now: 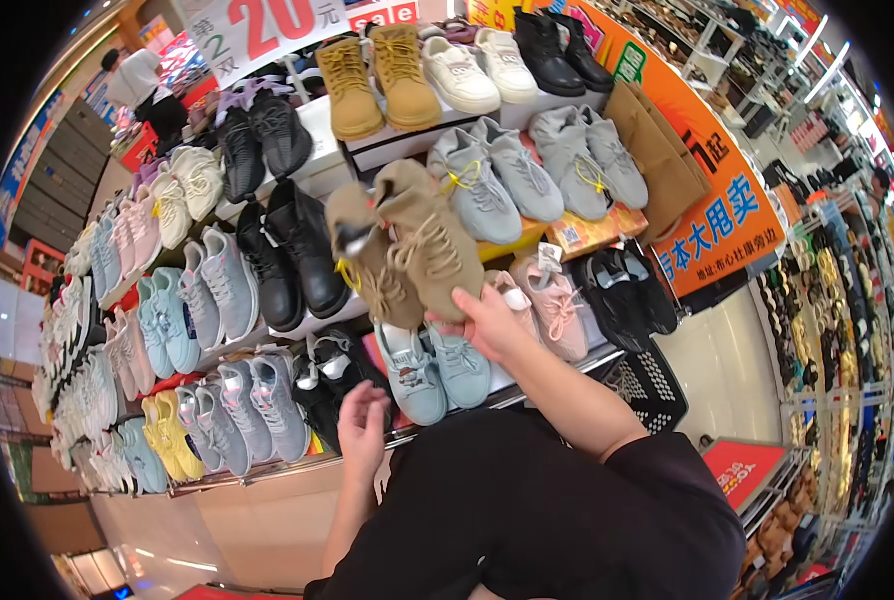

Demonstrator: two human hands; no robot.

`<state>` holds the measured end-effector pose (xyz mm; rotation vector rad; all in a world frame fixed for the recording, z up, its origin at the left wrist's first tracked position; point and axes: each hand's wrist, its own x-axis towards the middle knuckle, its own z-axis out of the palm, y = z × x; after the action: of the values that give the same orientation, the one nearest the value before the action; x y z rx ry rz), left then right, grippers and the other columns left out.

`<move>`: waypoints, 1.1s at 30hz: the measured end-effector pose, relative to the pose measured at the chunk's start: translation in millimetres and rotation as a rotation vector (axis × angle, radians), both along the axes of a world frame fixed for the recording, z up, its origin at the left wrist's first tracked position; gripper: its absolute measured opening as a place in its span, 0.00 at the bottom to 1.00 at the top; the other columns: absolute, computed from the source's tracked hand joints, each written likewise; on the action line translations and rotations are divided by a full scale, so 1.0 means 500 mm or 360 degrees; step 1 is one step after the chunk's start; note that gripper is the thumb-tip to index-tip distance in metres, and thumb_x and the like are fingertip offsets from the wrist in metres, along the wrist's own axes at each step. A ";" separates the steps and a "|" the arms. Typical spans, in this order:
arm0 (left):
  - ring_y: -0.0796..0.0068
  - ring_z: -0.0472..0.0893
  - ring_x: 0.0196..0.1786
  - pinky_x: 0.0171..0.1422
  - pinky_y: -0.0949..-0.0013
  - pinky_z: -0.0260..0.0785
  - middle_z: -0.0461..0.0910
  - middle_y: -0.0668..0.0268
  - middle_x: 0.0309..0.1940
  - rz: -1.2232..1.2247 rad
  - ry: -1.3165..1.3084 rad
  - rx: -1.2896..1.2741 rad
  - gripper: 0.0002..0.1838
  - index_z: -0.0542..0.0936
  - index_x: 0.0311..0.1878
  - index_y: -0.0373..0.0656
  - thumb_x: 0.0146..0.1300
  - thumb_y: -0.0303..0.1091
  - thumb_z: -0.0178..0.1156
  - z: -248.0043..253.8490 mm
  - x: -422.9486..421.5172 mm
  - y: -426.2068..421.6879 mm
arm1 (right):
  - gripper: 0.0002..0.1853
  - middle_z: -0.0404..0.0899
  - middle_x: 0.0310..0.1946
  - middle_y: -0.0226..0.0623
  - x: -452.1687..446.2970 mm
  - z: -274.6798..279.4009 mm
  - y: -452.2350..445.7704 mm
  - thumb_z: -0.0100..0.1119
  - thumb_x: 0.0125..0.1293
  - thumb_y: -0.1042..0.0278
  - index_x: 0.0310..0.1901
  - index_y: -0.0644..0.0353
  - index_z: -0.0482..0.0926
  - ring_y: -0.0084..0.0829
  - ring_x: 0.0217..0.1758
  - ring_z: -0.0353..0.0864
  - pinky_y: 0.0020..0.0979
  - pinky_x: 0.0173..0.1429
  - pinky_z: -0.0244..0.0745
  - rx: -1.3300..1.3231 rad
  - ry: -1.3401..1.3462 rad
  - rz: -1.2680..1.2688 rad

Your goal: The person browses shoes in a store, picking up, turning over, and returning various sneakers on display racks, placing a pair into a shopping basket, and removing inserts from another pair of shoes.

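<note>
My right hand (477, 318) grips the toe of a brown lace-up shoe (432, 245), thumb on top. Its partner, another brown shoe (367, 262), is just to the left, with a yellow tie at its side. Below them stand light blue shoes (414, 375) on the lower shelf. My left hand (364, 415) is raised by the shelf's front edge, left of the light blue shoes and near black shoes (337, 365). Its fingers are curled, and whether anything is between them cannot be made out.
Tan boots (399, 75), white shoes (462, 72) and grey shoes (475, 180) stand on upper tiers. A brown paper bag (657, 150) leans by an orange sign (712, 180) at the right. Further back at the upper left is a person (139, 85).
</note>
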<state>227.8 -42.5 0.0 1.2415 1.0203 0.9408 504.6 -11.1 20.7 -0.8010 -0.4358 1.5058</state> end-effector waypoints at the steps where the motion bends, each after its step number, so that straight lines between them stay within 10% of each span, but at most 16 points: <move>1: 0.67 0.76 0.59 0.65 0.64 0.68 0.75 0.56 0.57 0.0026 -0.0055 0.0095 0.26 0.64 0.69 0.36 0.71 0.30 0.56 -0.005 0.001 0.011 | 0.20 0.81 0.52 0.37 -0.002 0.004 -0.034 0.53 0.75 0.63 0.64 0.57 0.67 0.34 0.49 0.85 0.33 0.42 0.83 -0.0009 0.0007 -0.0024; 4: 0.54 0.62 0.73 0.76 0.50 0.53 0.60 0.51 0.71 0.0062 -0.0200 0.0266 0.49 0.44 0.79 0.41 0.67 0.53 0.60 -0.004 0.018 0.046 | 0.22 0.80 0.53 0.38 -0.002 -0.001 -0.121 0.55 0.73 0.61 0.65 0.58 0.66 0.35 0.49 0.85 0.33 0.42 0.83 0.0043 0.0154 0.0257; 8: 0.66 0.73 0.65 0.71 0.57 0.65 0.69 0.63 0.66 0.0126 -0.0437 -0.0199 0.33 0.62 0.71 0.41 0.68 0.40 0.62 -0.029 0.044 0.061 | 0.26 0.79 0.55 0.39 -0.010 -0.043 -0.193 0.59 0.72 0.59 0.66 0.58 0.64 0.38 0.50 0.85 0.33 0.43 0.83 0.0070 0.0256 0.0567; 21: 0.73 0.76 0.58 0.64 0.66 0.68 0.76 0.64 0.56 -0.0135 -0.0223 -0.0086 0.36 0.68 0.64 0.37 0.58 0.44 0.72 0.047 0.057 0.047 | 0.34 0.78 0.54 0.41 -0.001 -0.064 -0.240 0.65 0.66 0.57 0.67 0.57 0.61 0.35 0.44 0.86 0.29 0.39 0.82 -0.0006 -0.0139 0.0530; 26: 0.74 0.76 0.59 0.66 0.67 0.67 0.76 0.65 0.58 -0.0266 -0.0189 0.0013 0.34 0.68 0.65 0.38 0.56 0.29 0.72 0.098 0.061 0.051 | 0.43 0.72 0.63 0.40 0.007 -0.083 -0.242 0.71 0.60 0.57 0.72 0.59 0.57 0.36 0.64 0.76 0.36 0.63 0.75 0.0090 -0.0175 0.0474; 33: 0.72 0.73 0.63 0.69 0.66 0.65 0.74 0.62 0.60 -0.0285 -0.0185 -0.0087 0.35 0.63 0.69 0.36 0.60 0.27 0.67 0.084 0.060 0.049 | 0.48 0.66 0.69 0.40 0.003 -0.079 -0.229 0.69 0.61 0.45 0.74 0.60 0.54 0.37 0.70 0.69 0.42 0.71 0.68 0.0083 -0.0008 0.0265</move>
<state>258.0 -18.2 42.2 1.1971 0.8240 0.8308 506.2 -125.7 -18.7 -0.7424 -0.5545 1.6399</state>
